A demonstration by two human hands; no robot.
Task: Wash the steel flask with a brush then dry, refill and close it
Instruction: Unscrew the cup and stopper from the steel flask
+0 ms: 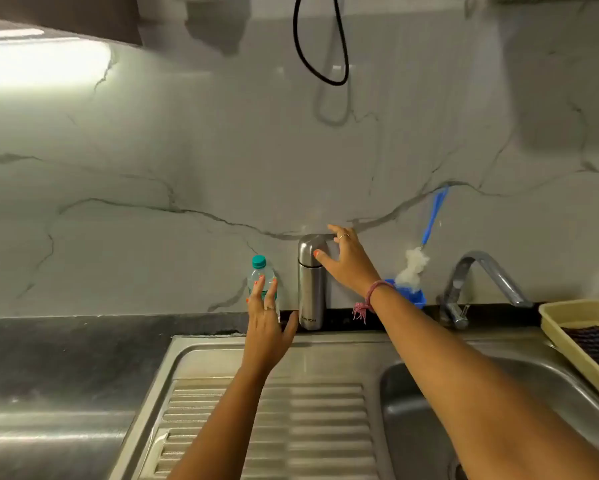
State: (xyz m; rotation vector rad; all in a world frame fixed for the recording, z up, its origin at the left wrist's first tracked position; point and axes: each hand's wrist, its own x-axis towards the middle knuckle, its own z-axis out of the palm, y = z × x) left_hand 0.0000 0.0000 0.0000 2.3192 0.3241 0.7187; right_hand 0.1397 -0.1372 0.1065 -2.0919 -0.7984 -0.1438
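Head view: steel flask (311, 289) stands upright, cap up; both hands released.

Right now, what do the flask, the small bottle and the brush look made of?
Flask: brushed steel by the look, with a grey satin sheen and soft highlights. Small bottle: clear, likely plastic; see-through body with a teal screw cap. Brush: glossy blue handle, probably plastic, and a fluffy white head, bristle or sponge; too blurred to tell.
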